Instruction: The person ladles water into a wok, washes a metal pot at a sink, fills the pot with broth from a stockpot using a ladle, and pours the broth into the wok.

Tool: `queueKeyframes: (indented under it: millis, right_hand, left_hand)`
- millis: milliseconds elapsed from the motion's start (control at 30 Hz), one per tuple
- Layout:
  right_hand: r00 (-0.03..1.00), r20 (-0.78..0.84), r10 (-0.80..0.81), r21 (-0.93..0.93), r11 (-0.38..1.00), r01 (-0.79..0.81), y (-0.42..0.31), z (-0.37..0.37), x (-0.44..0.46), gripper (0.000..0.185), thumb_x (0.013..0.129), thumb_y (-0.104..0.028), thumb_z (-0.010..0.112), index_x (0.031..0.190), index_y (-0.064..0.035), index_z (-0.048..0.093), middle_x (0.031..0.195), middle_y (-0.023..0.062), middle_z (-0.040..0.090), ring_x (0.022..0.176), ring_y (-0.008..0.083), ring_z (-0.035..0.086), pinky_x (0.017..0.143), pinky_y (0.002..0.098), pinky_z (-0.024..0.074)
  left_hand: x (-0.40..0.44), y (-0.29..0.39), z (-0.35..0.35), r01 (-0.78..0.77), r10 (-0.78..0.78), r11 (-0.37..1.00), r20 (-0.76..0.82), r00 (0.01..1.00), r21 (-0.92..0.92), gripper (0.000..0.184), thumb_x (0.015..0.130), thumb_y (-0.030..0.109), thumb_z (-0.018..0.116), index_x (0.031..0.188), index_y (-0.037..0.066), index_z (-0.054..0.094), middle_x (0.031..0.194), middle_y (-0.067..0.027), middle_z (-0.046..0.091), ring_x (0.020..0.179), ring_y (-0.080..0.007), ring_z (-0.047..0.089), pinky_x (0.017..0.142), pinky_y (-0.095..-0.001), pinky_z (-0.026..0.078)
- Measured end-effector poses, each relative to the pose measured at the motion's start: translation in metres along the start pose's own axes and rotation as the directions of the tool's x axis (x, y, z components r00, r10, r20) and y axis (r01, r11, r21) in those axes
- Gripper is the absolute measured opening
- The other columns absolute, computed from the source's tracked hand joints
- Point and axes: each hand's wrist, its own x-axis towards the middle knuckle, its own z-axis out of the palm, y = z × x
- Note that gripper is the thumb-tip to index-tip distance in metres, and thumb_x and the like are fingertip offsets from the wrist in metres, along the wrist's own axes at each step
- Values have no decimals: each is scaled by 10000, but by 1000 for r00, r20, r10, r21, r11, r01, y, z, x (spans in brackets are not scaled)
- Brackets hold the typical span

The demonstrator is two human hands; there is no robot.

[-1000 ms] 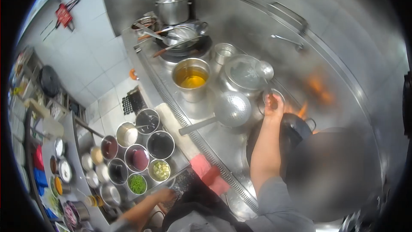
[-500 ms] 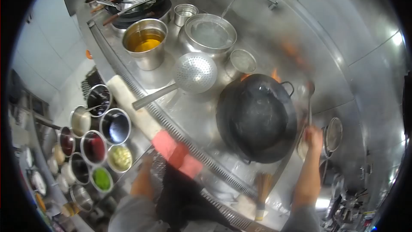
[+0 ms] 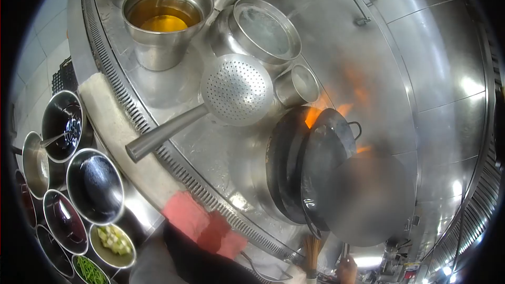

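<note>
My right hand (image 3: 346,270) is at the bottom edge, its fingers wrapped round the handle of a ladle. The ladle's bowl (image 3: 368,200) looks large, grey and blurred, close to the camera, covering the wok's right side. Behind it a black wok (image 3: 326,152) is tipped to the right, with loop handles at its far and near rims. Left of it shows the dark round burner rim (image 3: 284,171), with flames (image 3: 314,117) at its far side. What the wok contains is hidden. My left hand is out of view.
A perforated strainer (image 3: 236,89) lies with its handle over the grate. Behind stand an oil pot (image 3: 167,47), a water pot (image 3: 263,31) and small metal cups. Seasoning bowls (image 3: 94,186) line the left side. A red cloth (image 3: 202,226) and a bamboo brush (image 3: 312,257) lie near the front.
The wok has gone from level to tipped rightward, and flames show more. My right hand and the ladle have come nearer the camera. My left hand has left view, and the camera has shifted.
</note>
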Motion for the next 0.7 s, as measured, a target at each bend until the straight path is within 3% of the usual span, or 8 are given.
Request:
queueKeyframes:
  millis: [100,133,200,400,533,567,633,700]
  right_hand:
    - [816,-215,-536,-298,832,468,28,18,-13,402,900,-120,532,1299,-72,550,786,105,628,584,160,558,528,348,475]
    - [816,-216,-536,-296,832,469,44,27,-5,402,900,-120,532,1299,-72,550,786,105,628,584,160,558,528,348,475]
    - [926,-149,-347,221,901,373,81,43,19,412,887,-43,514,1297,-53,548,731,72,574,510,122,512,426,305,408]
    - [959,-142,-246,220,937,273,28,28,-16,402,855,17,518,1254,-7,558,702,52,572,476,113,496,401,282,381]
    - [918,-213,-336,97,927,362,60,40,13,351,864,-37,604,1210,14,576,704,79,613,463,149,513,420,325,412]
    - [926,-212,-312,281,888,363,57,42,14,331,840,-47,598,1168,-3,583,670,36,568,493,122,511,418,293,403]
    - [923,-221,-314,434,816,381,87,53,31,275,790,42,495,1054,37,569,638,7,503,545,105,482,465,259,367]
    - [905,-274,-325,144,917,373,56,51,11,391,876,-43,534,1259,34,540,650,52,567,574,96,521,489,277,401]
  left_hand:
    - [-8,-42,31,99,-88,976,62,994,-195,236,880,181,552,864,-9,691,934,-187,689,827,-343,644,719,-450,493]
    - [-9,-52,41,81,-76,974,30,997,-213,236,887,176,548,864,-12,689,932,-186,689,823,-343,642,716,-448,492]
    - [-15,-59,66,-150,126,984,-221,967,-94,259,884,212,542,847,3,689,941,-183,691,841,-348,641,725,-457,481]
    - [16,-15,-40,97,-104,995,398,911,37,285,855,264,594,893,-2,688,949,-195,689,883,-347,648,789,-462,492]
    - [4,24,-44,-10,6,983,21,1000,183,285,861,282,596,912,11,667,938,-181,683,849,-332,643,769,-467,503]
    - [-7,46,-42,-18,57,952,-120,991,306,285,863,286,596,916,14,662,935,-178,682,841,-328,641,763,-468,506]
    - [-41,99,-49,51,212,805,-365,907,592,286,866,295,597,925,21,652,929,-171,678,824,-321,639,753,-471,512]
    - [-92,161,-38,276,374,556,-533,759,784,288,869,304,598,935,27,641,924,-164,675,808,-313,636,743,-473,518]
